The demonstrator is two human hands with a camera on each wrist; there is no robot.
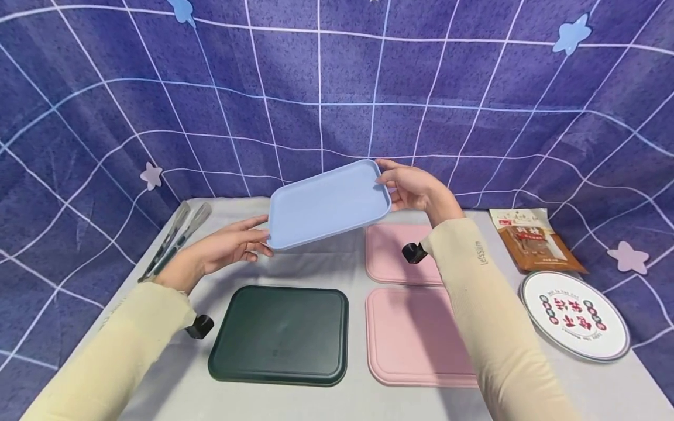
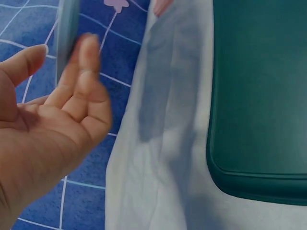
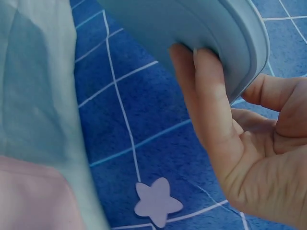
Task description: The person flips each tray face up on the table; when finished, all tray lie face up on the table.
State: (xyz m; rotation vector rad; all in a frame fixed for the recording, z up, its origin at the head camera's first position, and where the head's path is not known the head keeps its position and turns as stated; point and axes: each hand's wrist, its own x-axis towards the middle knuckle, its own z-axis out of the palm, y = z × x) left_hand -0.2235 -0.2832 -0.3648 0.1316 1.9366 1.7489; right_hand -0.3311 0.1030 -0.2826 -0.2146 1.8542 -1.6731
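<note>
A light blue rectangular tray [image 1: 332, 204] with a raised rim is held up over the back of the table, tilted so its right end is higher. My left hand [image 1: 226, 248] pinches its lower left corner, thumb on one side and fingers on the other. In the left wrist view only a thin edge of the tray [image 2: 67, 36] shows beside the left fingers. My right hand [image 1: 413, 186] grips the right end. The right wrist view shows two fingers [image 3: 208, 91] against the tray's underside [image 3: 192, 24], with the thumb at its rim.
A dark green rectangular tray [image 1: 279, 336] lies front left of two pink ones, a front one [image 1: 416, 339] and a rear one [image 1: 392, 251]. Metal tongs [image 1: 176, 237] lie at left. A brown food packet [image 1: 537, 242] and a round white plate [image 1: 574, 316] with lettering are at right.
</note>
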